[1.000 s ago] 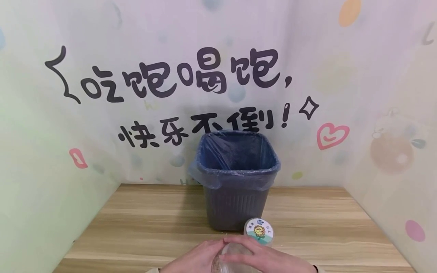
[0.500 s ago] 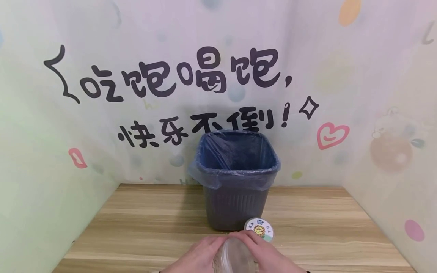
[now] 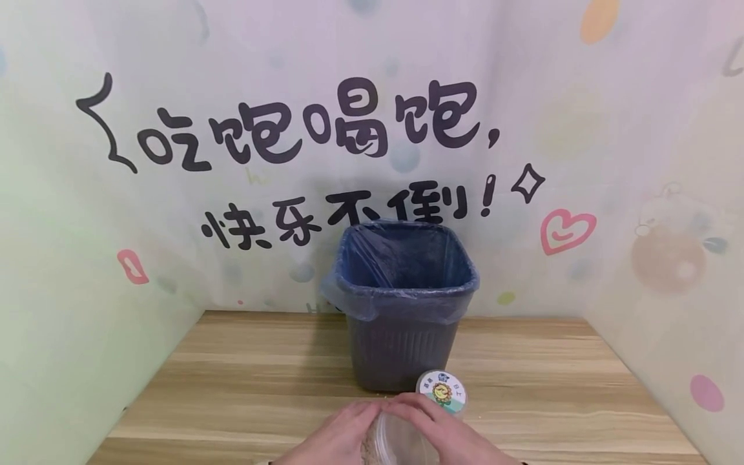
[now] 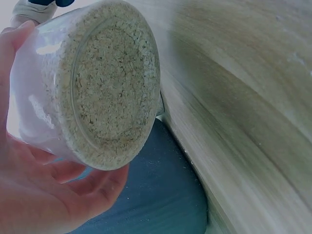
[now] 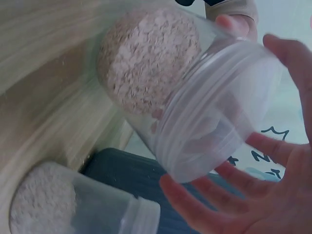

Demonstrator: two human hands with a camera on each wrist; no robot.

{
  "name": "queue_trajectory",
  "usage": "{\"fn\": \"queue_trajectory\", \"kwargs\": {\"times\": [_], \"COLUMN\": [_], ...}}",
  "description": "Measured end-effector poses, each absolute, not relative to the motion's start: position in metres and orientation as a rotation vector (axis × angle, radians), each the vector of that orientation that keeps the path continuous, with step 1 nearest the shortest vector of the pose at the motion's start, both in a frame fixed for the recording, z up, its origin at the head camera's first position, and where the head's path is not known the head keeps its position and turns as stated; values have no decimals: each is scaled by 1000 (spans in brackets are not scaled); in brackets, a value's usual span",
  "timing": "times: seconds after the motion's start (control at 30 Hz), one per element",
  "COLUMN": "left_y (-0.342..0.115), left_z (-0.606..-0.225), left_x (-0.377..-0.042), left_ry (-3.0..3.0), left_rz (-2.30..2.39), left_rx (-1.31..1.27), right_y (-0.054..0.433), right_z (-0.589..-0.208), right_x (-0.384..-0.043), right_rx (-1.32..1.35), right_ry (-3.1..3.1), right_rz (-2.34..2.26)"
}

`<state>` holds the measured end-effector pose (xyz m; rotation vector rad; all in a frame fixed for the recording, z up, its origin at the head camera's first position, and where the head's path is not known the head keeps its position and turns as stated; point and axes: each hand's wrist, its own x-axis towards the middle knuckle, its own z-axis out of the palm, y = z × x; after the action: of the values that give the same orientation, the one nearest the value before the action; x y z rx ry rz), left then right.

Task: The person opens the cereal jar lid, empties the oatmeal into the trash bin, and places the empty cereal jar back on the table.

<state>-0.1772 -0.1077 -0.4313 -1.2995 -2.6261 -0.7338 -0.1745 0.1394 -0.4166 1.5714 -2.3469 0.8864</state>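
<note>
A clear plastic jar (image 4: pixel 107 87) of pale, oat-like flakes is tilted over between my hands, its base toward the left wrist camera. My left hand (image 3: pixel 337 433) holds the jar's body, with curled fingers under it in the left wrist view. My right hand (image 3: pixel 453 433) has its thumb and fingers spread and bent around the translucent screw lid (image 5: pixel 219 107), the fingertips at its rim. Beyond the right hand stands a second jar (image 3: pixel 442 391) with a sunflower label on top. The right wrist view shows pale flakes in its lower part.
A dark waste bin (image 3: pixel 401 349) with a blue bag (image 3: pixel 401 294) folded over its rim stands right behind the jars. The wood-grain table (image 3: pixel 250 368) ends at a printed backdrop (image 3: pixel 256 58) with side walls.
My right fingers draw back from over the jar to the lid's sides, then lean over its upper edge again. The left hand keeps its hold on the jar; the bin stays put.
</note>
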Motion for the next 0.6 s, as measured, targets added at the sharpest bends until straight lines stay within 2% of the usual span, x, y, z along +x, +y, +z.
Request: {"fn": "queue_trajectory", "kwargs": {"times": [0.33, 0.6], "left_y": [-110, -111], "left_z": [-431, -421], "left_x": [-185, -181], "left_ry": [-2766, -2759], "left_rz": [-1117, -1285], "left_rx": [-1389, -1486], "right_y": [147, 143], "right_z": [-400, -393], "right_x": [-174, -172], "right_rx": [1701, 1878], "right_ry": [-2526, -2317], "right_rz": [1068, 903]}}
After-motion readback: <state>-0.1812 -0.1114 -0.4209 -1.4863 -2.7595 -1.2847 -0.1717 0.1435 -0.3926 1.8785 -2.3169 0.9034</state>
